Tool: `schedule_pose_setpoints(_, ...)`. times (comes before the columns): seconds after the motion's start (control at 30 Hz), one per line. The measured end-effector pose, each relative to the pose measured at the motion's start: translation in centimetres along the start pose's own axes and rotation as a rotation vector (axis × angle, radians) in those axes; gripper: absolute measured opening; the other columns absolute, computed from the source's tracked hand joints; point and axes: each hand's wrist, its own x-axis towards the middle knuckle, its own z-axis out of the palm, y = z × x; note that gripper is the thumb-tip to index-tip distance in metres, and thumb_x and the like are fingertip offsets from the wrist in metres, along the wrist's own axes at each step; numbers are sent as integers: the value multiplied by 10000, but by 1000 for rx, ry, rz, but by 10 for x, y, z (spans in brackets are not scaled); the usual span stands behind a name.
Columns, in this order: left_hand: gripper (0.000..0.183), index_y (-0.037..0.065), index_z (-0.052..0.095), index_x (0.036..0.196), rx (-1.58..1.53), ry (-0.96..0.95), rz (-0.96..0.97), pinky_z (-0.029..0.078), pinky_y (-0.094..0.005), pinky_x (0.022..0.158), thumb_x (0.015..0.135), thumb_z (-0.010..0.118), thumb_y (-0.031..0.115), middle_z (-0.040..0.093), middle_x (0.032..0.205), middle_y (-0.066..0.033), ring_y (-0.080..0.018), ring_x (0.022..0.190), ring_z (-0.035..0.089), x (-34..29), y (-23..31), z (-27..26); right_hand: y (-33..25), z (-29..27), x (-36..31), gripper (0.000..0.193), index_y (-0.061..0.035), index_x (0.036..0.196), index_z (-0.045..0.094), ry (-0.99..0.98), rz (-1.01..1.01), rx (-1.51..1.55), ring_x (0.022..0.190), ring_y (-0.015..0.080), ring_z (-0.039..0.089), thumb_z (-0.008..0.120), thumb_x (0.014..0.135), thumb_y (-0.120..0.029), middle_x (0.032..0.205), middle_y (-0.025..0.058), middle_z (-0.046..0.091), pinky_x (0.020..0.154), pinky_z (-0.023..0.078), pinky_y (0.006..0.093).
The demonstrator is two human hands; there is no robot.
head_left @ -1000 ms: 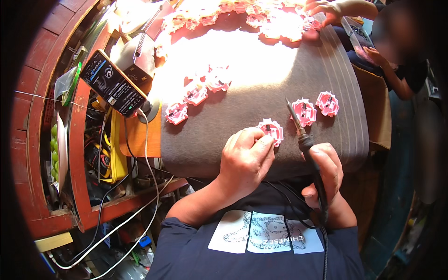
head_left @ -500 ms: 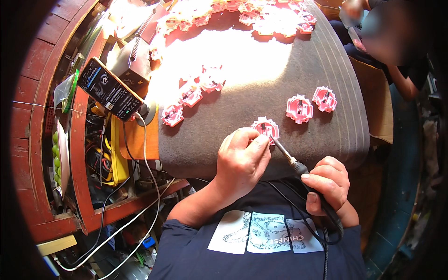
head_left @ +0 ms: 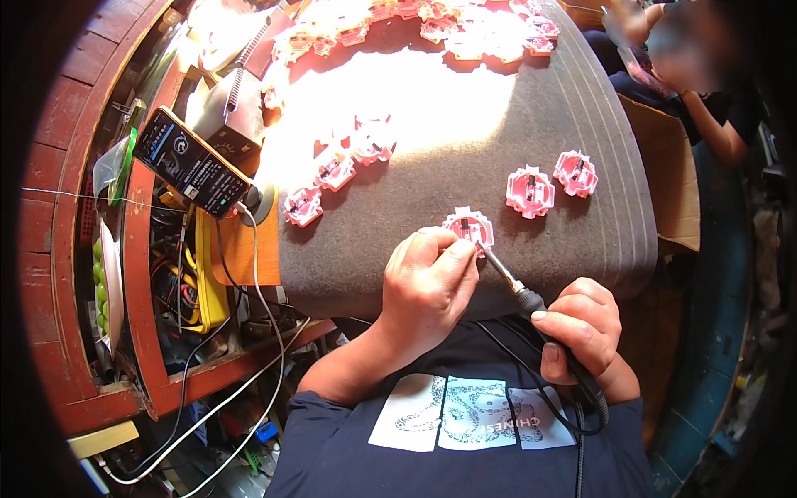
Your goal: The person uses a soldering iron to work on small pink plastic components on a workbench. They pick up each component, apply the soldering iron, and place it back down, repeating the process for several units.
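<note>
In my right hand (head_left: 584, 328) is a soldering iron (head_left: 526, 296), its black handle and cord running down past my palm. The metal tip reaches into a pink plastic part (head_left: 470, 222) near the front edge of the dark mat. Small black pieces sit inside that part. My left hand (head_left: 429, 274) is closed in a pinch at the part's lower left side; what its fingertips hold is hidden. Two similar pink parts, one nearer (head_left: 530, 192) and one farther (head_left: 575, 173), lie to the right of it.
More pink parts (head_left: 335, 169) lie to the left, and several sit in bright glare at the far end of the mat (head_left: 398, 216). A phone (head_left: 193, 162) on a stand, a grey box (head_left: 232, 116) and cables line the left side. Another person (head_left: 718, 133) sits at far right.
Hardly anything differs. The whole view has shifted slightly, and both hands and the iron keep their places at the pink part. The other person's arm at far right has moved a little.
</note>
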Motion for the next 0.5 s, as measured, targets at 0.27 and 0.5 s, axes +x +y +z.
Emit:
schedule_pose_setpoints(0.27,228,13,755,1036,0,3,-3,570,-353,655,827,828,-42,672,965,-123,-258,755,702,0,0,0,-1,-1,2,309,9,1062,729,-9,4,2,578,219,558,714,776,-107,738,73,633,544,444,364)
schedule_pose_setpoints(0.5,216,12,755,1029,10,5,2,569,-356,652,832,830,-35,673,965,-125,-260,753,701,0,0,-1,-1,2,4,298,16,1055,721,-15,12,6,571,225,565,720,778,-95,750,79,637,538,444,367)
